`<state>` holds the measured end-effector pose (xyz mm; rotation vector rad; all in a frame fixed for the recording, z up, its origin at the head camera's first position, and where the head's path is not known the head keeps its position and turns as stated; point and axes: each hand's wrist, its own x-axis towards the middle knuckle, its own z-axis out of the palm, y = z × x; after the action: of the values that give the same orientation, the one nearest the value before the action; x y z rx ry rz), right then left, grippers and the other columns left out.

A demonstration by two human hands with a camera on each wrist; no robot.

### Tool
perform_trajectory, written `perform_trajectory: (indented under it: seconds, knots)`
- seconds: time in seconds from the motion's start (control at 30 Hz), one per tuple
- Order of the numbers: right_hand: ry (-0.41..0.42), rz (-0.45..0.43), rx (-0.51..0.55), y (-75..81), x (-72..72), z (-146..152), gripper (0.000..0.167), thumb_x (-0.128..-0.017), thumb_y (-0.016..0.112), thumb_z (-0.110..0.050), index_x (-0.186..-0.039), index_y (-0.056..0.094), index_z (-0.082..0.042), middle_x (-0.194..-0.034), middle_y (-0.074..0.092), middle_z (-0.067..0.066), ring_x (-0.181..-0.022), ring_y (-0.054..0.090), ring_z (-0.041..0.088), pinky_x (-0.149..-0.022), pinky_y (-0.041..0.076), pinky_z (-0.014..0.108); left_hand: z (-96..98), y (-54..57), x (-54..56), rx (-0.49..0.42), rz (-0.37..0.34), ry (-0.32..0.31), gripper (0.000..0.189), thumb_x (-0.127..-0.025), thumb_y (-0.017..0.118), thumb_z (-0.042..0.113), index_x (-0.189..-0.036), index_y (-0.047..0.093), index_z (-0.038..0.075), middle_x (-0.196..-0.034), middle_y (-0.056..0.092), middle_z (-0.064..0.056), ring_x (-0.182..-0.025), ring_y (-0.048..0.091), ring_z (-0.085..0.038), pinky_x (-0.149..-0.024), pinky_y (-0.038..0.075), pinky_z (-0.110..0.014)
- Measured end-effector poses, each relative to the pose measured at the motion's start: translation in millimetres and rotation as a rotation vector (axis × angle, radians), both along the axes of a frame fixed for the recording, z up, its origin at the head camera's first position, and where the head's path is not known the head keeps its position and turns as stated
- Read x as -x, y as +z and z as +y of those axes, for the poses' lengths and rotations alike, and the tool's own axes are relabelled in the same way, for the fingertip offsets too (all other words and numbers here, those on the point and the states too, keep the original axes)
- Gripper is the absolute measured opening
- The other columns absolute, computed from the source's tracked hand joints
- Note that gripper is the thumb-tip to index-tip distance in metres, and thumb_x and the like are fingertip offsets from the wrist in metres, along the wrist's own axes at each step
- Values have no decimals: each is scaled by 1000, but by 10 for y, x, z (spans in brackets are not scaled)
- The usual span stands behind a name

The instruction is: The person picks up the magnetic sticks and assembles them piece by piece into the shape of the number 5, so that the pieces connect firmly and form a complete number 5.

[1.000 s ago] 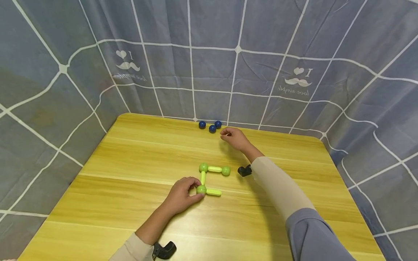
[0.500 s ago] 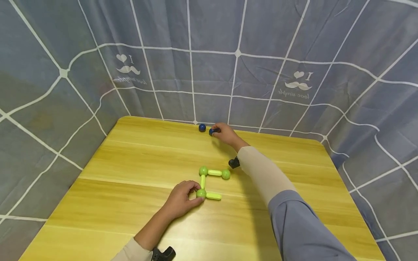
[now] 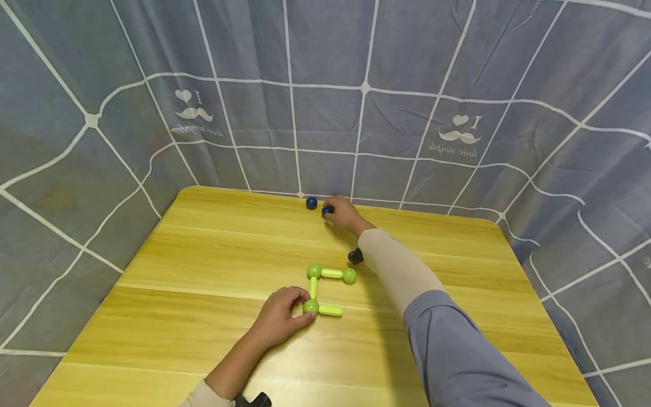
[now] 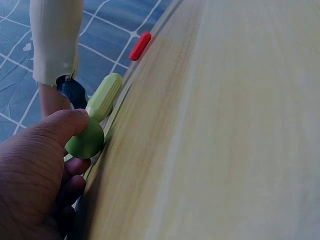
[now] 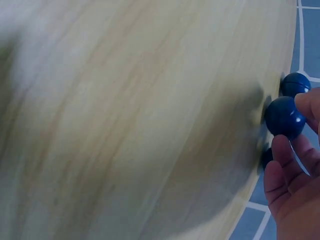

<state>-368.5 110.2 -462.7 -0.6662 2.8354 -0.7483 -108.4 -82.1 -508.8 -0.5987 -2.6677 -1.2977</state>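
In the head view my left hand (image 3: 282,315) holds the near green ball (image 3: 311,307) of a toy frame, thumb on one side and fingers on the other. Light green ribbed sticks (image 3: 313,288) join this ball to two more green balls (image 3: 314,271), and a stick with a free end (image 3: 331,311) points right from it. At the table's far edge my right hand (image 3: 343,212) pinches a dark blue ball (image 5: 285,117) between thumb and fingertips. Close by sit another blue ball (image 3: 311,203) and a third blue ball (image 5: 267,159), partly behind the fingers in the right wrist view.
A red stick (image 4: 140,46) lies near the table edge in the left wrist view. The wooden table (image 3: 213,249) is enclosed by a grey-blue curtain (image 3: 325,118) with white lines, hanging right behind the blue balls. Black devices (image 3: 356,256) are worn on both wrists.
My right hand has moved left to the blue balls, and its fingers have closed on one of them. My left hand stays at the near green ball. The head view has tilted slightly.
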Motion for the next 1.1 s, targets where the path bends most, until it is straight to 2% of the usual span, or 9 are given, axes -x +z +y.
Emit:
perform_trajectory:
  seconds: [0.27, 0.57, 0.77, 0.9, 1.1]
  knots:
    - [11, -50, -3, -37, -77, 72, 34, -97, 60, -8, -130, 60, 0, -131, 59, 15, -124, 53, 30, -104, 42, 38, 0, 15, -4, 12, -22, 5, 28, -81, 83, 28, -101, 67, 18, -86, 57, 11, -75, 47, -10, -67, 43, -26]
    - [21, -57, 30, -38, -119, 128, 33, -98, 63, -13, -130, 60, -3, -129, 60, 12, -119, 55, 26, -102, 43, 38, 11, 29, 3, 18, -5, 8, 28, -81, 83, 28, -101, 67, 18, -85, 56, 11, -75, 48, -10, -67, 42, -26]
    - [40, -91, 84, 38, -238, 184, 36, -98, 65, -15, -131, 60, -3, -126, 59, 13, -110, 58, 26, -97, 47, 39, -13, 26, -25, 20, -27, 15, 26, -81, 82, 28, -100, 66, 19, -84, 55, 11, -74, 46, -10, -67, 42, -26]
    - [23, -78, 146, 68, -339, 293, 37, -97, 65, -14, -132, 59, -2, -126, 59, 14, -102, 60, 27, -91, 49, 40, -3, 27, -25, 14, -27, 5, 27, -83, 81, 30, -101, 66, 18, -86, 56, 12, -76, 47, -9, -68, 43, -27]
    - [-8, -75, 262, 159, -589, 498, 38, -97, 65, -14, -133, 59, -1, -128, 59, 12, -103, 60, 28, -87, 50, 42, 19, 42, -20, 13, -32, 12, 27, -82, 82, 30, -101, 67, 18, -88, 56, 13, -77, 48, -9, -69, 43, -27]
